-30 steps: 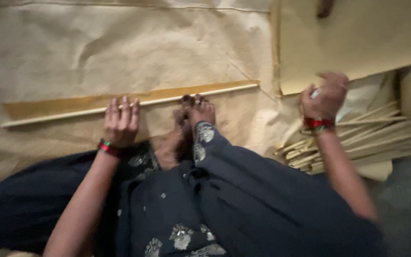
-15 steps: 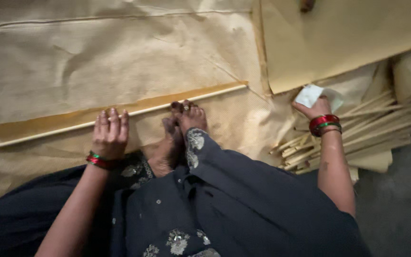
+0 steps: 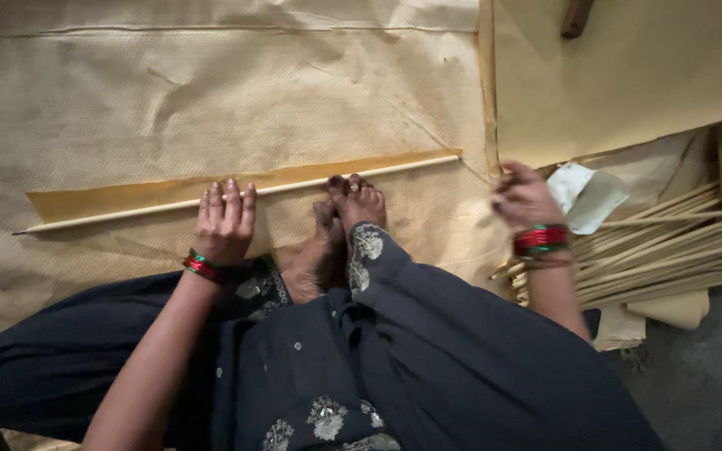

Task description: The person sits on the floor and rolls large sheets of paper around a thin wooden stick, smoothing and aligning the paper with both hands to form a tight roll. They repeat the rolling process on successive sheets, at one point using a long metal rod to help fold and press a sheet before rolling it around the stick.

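From my seat, starting at the left edge of the mat (image 3: pixel 211 92): a long thin stick (image 3: pixel 127 213) lies across it, its dark-tipped end pointing toward that left edge, running slightly uphill to the right until it meets the mat's right border. A darker yellow paper strip (image 3: pixel 110 199) lies just behind it along its length. I judge the stick light and stiff but easy to snap if bent, and smooth enough to roll; the paper looks thin, soft and apt to crease or tear.

My left hand (image 3: pixel 226 224) rests flat on the stick near its middle, fingers straight and close together, pressing down rather than gripping. Beside it my toes (image 3: pixel 353 194) touch the same stick, pinning it further right. I'd take hold between those two points, or near either end, to keep it from flexing.

My right hand (image 3: pixel 524 199) hangs at the mat's right edge, fingers loosely curled and blurred; I cannot tell whether they close on anything. Just right of it sits a pale crumpled scrap (image 3: pixel 591 194) on a heap of sticks (image 3: pixel 670 255), near the hand but apparently not touching it.

Hidden: the heap runs off the right side, a brown object (image 3: pixel 577 17) on the sheet (image 3: pixel 628 83) above is cut by the top edge, and my dark clothing covers the mat's near edge.
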